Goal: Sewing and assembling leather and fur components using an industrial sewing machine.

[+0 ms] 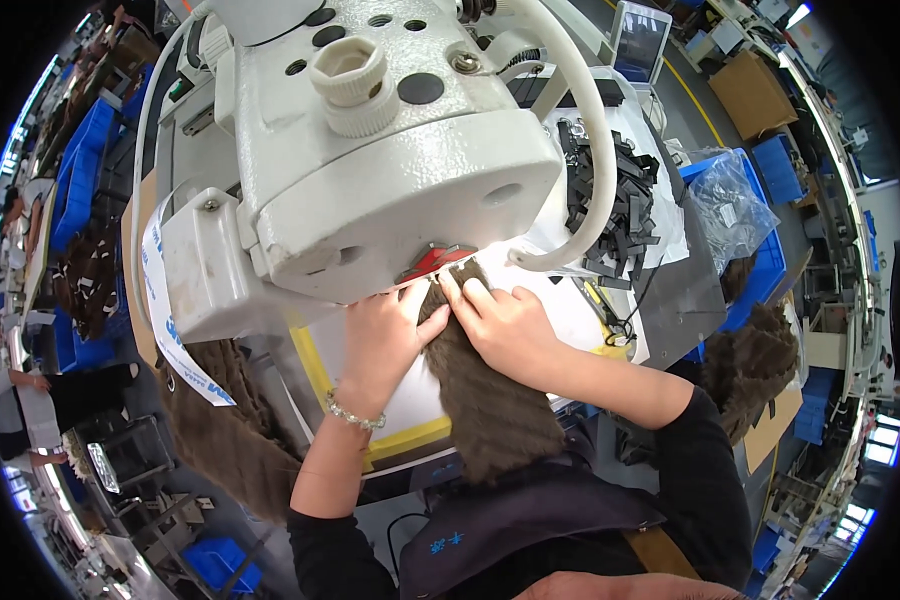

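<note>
A long strip of dark brown fur fabric runs from under the head of a white industrial sewing machine down toward my lap. My left hand grips the strip's left edge close to the machine, its thumb on the pile and its fingertips partly hidden under the machine head. From the other side my right hand presses the strip with bent fingers, right beside the left thumb. A red part of the machine shows just above the fingers. The needle is hidden.
Black strips lie heaped at the right, with a small yellow-handled tool nearer. More brown fur hangs left. A blue crate with a clear plastic bag stands farther right. Another person is at far left.
</note>
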A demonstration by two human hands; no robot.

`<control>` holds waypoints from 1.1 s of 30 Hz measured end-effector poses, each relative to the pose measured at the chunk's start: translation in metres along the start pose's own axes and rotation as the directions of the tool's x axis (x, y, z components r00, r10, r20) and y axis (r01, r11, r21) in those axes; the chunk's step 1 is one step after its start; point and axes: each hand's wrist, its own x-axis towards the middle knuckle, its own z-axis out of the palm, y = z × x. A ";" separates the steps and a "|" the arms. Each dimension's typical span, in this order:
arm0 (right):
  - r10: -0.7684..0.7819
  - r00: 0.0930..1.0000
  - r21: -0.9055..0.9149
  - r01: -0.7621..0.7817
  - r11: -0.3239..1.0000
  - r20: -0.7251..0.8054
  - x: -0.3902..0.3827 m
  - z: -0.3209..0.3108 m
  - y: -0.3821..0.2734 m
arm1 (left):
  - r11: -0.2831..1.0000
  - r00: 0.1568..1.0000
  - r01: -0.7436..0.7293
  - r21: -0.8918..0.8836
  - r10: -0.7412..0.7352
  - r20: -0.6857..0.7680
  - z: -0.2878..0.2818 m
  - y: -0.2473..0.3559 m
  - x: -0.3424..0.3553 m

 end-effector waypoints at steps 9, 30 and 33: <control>0.033 0.996 -0.014 -0.032 0.999 0.081 0.002 -0.004 -0.009 | 0.993 0.999 0.019 -0.117 -0.013 0.051 -0.007 -0.001 -0.001; 0.016 0.991 0.027 -0.020 0.999 0.133 0.005 -0.006 -0.004 | 0.998 0.999 0.031 -0.059 -0.029 0.036 -0.002 -0.001 -0.006; 0.008 0.991 0.050 -0.015 0.999 0.137 0.007 -0.007 0.000 | 0.996 0.999 0.034 -0.084 -0.032 0.030 -0.004 0.001 -0.005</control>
